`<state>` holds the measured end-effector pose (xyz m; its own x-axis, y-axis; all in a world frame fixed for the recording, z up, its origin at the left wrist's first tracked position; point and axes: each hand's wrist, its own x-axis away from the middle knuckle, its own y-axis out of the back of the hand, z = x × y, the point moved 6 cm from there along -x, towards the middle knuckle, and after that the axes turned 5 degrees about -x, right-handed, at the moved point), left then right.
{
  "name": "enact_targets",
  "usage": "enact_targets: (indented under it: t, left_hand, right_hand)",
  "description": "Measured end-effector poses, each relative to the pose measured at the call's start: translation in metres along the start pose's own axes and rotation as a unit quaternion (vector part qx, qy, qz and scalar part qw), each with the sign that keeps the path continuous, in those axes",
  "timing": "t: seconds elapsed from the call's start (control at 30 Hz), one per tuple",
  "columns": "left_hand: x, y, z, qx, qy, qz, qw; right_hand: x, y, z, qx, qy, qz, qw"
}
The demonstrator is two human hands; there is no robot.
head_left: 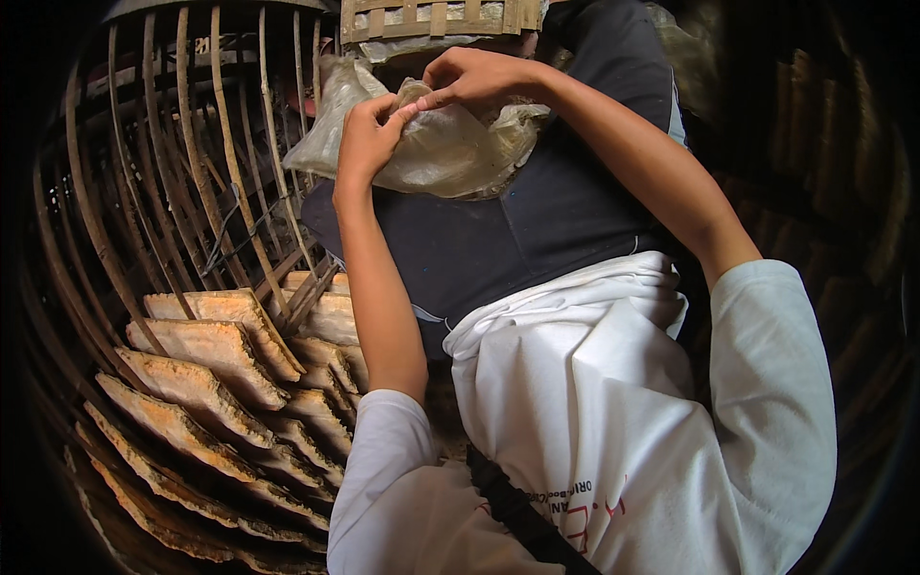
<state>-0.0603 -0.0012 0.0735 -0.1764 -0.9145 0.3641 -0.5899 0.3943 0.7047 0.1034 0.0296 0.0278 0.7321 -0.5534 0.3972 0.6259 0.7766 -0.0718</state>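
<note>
A crumpled, translucent plastic sheet or bag (441, 153) lies across my lap, over dark trousers. My left hand (369, 136) is closed at its upper edge, thumb and fingers pinching the plastic. From the other side my right hand (479, 79) pinches the same gathered part, its thumb close to my left fingertips. A small bunched, brownish bit (414, 93) shows between the two hands; whether it is plastic or something inside it, I cannot tell. The sheet's left corner spreads past my left wrist, and its ragged right edge hangs below my right hand.
At the top stands a slatted wooden crate (441, 21) with pale plastic in it. Upright wooden bars (230, 144) curve along the left. Below them, several thick pale slabs with orange-brown edges (196, 383) lean in overlapping rows. More slabs (805, 134) stand in shadow at right.
</note>
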Motion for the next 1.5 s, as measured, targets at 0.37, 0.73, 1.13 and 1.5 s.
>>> enact_targets:
  t: [0.37,0.73,1.13,1.5]
  left_hand:
    - [0.002,0.046,0.044,0.087,0.043,-0.080,0.992]
    - [0.047,0.047,-0.008,-0.212,-0.086,-0.366,0.902]
    - [0.064,-0.014,-0.051,-0.135,-0.185,-0.196,0.954]
    - [0.076,0.028,-0.071,0.092,-0.131,-0.204,0.966]
  right_hand:
    - [-0.002,-0.001,0.004,0.107,0.062,0.040,0.992]
    - [-0.008,-0.002,-0.009,-0.016,0.032,0.005,0.999]
    - [-0.022,-0.014,-0.031,-0.295,-0.053,0.002,0.954]
    - [-0.003,0.011,-0.004,-0.115,-0.049,-0.066,0.990]
